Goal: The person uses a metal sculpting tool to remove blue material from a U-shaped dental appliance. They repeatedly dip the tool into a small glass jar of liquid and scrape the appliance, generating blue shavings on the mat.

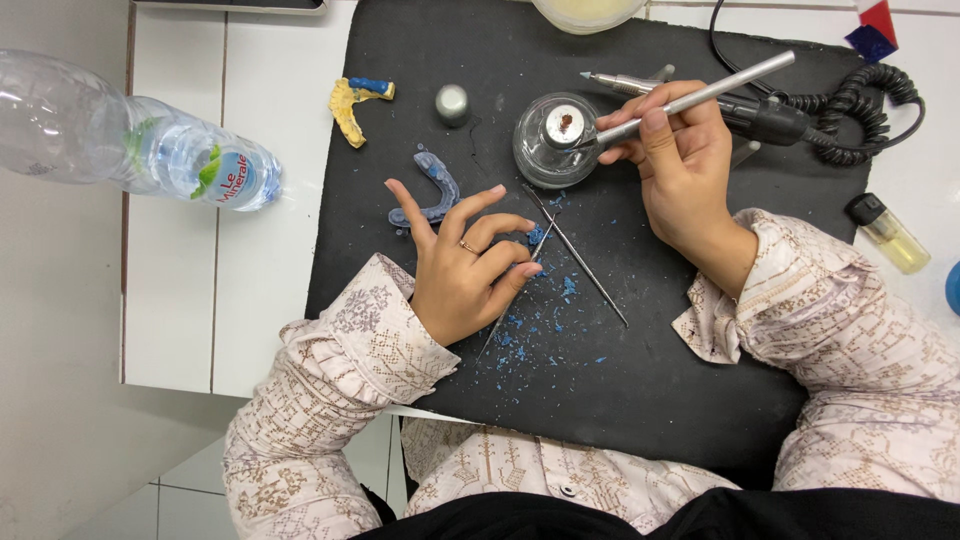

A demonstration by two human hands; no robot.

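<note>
My right hand [680,170] grips a long silver metal instrument [715,88], whose tip reaches over the wick of a small glass spirit lamp [553,140]. My left hand [465,265] rests on the black mat [620,400] with its fingers spread. Its lower fingertips lie on a thin metal tool [498,328], without closing around it. A blue wax dental arch [436,186] lies just above that hand. A second thin metal tool [585,268] lies slanted between my hands. Blue wax shavings [560,295] are scattered around them.
A yellow dental cast [350,108] and a small metal cap [452,103] lie at the mat's upper left. A handpiece with a coiled black cable [850,110] rests behind my right hand. A plastic water bottle [130,145] lies at left, a lighter [888,234] at right, a bowl [588,12] at top.
</note>
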